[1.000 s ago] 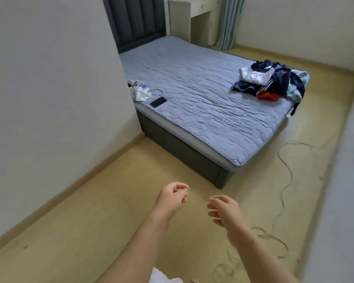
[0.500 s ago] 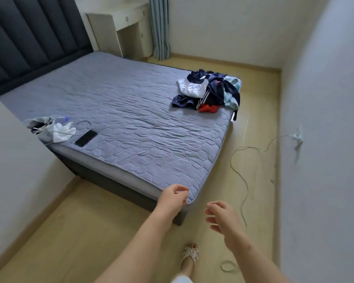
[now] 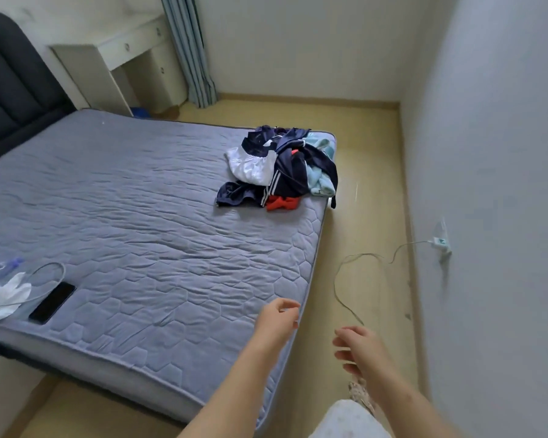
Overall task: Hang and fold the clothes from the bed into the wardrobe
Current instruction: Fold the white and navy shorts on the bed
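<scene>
Headboard (image 3: 10, 90): dark and padded, at the upper left of the frame.
Bag (image 3: 0, 295): white and crumpled, on the bed at the left edge.
Phone (image 3: 52, 302): black and flat, just beside the bag at the lower left.
Desk (image 3: 108, 55): pale, at the upper left behind the bed, with a curtain (image 3: 190, 58) next to it.
Bed (image 3: 140, 216): big, grey-blue and quilted. It fills the left and middle of the frame.
Clothes (image 3: 285, 172): 1 messy pile on the bed's far right corner, in the upper middle of the frame. It has a white piece, dark blue pieces with white stripes, a light blue fuzzy piece and a small red piece. 1 dark bit hangs over the bed's edge.
How they will feel: soft, floppy and light, I think. They look tangled, so pulling 1 piece may drag others along.
Where to grab: the white piece looks to be on top. I would pinch its edge, lift it up and shake it loose.
Left hand (image 3: 277, 317): lower middle, over the bed's near corner. The fingers curl loosely and it holds nothing.
Right hand (image 3: 359, 349): just right of it, over the floor. The fingers are half bent and it holds nothing.
Gap: both hands are well apart from the pile, so nothing is picked up yet.
Cable (image 3: 348, 279): thin, on the floor right of the bed. It runs to a plug (image 3: 440, 243) on the right wall, and feet could catch on it.
Wardrobe: not in view.
</scene>
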The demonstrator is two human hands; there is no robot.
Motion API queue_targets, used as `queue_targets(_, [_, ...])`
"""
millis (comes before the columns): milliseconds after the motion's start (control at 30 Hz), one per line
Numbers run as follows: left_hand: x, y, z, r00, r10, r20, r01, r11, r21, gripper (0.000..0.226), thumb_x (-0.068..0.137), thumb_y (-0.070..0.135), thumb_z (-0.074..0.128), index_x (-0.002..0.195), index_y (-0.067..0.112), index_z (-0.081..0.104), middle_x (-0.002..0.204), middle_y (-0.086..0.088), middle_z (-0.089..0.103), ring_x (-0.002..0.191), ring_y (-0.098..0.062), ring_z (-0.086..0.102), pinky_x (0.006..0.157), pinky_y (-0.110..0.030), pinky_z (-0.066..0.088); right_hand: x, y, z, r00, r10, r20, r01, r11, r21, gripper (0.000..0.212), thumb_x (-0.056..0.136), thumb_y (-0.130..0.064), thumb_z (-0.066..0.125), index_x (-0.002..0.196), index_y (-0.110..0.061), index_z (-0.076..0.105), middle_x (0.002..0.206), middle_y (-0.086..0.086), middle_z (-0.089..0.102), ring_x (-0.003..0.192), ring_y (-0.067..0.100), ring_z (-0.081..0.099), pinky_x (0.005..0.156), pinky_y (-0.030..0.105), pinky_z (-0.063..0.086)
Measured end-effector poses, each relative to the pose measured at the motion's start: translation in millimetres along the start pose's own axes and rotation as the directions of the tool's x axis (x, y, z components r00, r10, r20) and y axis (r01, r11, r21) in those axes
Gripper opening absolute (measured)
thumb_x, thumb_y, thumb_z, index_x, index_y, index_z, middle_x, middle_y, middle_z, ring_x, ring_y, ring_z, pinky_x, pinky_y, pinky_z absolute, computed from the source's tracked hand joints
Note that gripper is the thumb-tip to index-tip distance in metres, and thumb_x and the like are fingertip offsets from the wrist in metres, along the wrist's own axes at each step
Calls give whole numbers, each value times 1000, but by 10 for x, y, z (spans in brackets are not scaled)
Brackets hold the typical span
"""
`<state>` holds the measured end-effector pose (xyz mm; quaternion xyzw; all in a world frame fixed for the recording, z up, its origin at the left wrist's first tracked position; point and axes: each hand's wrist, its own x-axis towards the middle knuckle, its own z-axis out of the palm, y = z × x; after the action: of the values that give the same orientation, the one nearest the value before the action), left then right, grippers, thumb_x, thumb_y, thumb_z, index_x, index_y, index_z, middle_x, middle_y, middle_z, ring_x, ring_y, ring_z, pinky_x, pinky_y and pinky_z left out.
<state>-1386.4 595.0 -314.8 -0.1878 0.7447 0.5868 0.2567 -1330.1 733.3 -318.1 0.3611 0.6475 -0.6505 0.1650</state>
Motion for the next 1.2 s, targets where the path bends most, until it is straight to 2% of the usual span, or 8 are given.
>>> queue_targets(133, [569,535,476,999,-40,22,41,998,-56,17,91,8,48,83,20,56,70,3,55,57,-5,51,46,-15,34,766,-556,-368,999,-9,31,10,1000,-25,16,90,-8,50,76,-13,55,66,1,55,53,14,46,52,21,29])
queue_targets(300, [1230,1281,946,995,-93,-37,88,987,-136,17,91,9,50,81,21,56,70,2,56,62,-7,53,56,-21,35,1554,-1313,-830,998,-3,68,9,996,-88,19,89,-8,50,72,-16,53,67,0,55,52,13,46,51,21,30])
queue_targets(500, [1986,1769,1116,980,-160,-119,137,973,-187,19,93,8,47,80,20,56,73,0,56,64,-10,54,55,-22,37,2326,-1905,-977,993,68,94,-57,992,-114,17,89,-8,50,75,-15,55,71,2,56,56,14,47,53,23,33])
queue_targets(633, [2516,1981,1022,968,-208,-141,173,959,-226,18,93,10,47,82,19,57,73,1,56,64,-10,54,54,-21,35,2858,-2311,-817,989,87,123,-67,985,-158,16,90,-8,49,76,-14,54,70,3,55,55,14,46,52,21,31])
queue_targets(733, [3020,2255,854,966,-184,-182,138,961,-239,19,91,7,46,81,19,56,71,1,56,62,-10,53,52,-21,34,3277,-2727,-612,989,61,135,-33,979,-203,16,90,-8,49,76,-14,53,69,2,54,55,14,46,53,21,31])
queue_targets(867, [3574,2711,555,967,-148,-208,89,959,-268,22,91,3,44,79,18,55,68,0,54,59,-10,50,38,-11,35,3746,-3346,-304,989,31,144,13,955,-296,14,89,-5,48,77,-12,53,68,3,52,56,16,45,54,21,30])
queue_targets(967, [3935,2985,344,960,-140,-243,76,965,-252,22,90,3,44,79,18,55,70,1,54,60,-9,49,38,-8,35,4061,-3766,-65,986,13,168,40,951,-307,13,91,-6,48,80,-9,54,67,4,51,57,17,43,53,22,30])
queue_targets(1200, [4602,3310,132,934,-232,-271,147,942,-300,21,92,1,42,81,14,54,72,-1,52,62,-9,47,35,-5,33,4762,-4209,326,966,102,239,-22,948,-317,9,89,-6,48,82,-10,50,71,6,46,56,16,37,49,21,28])
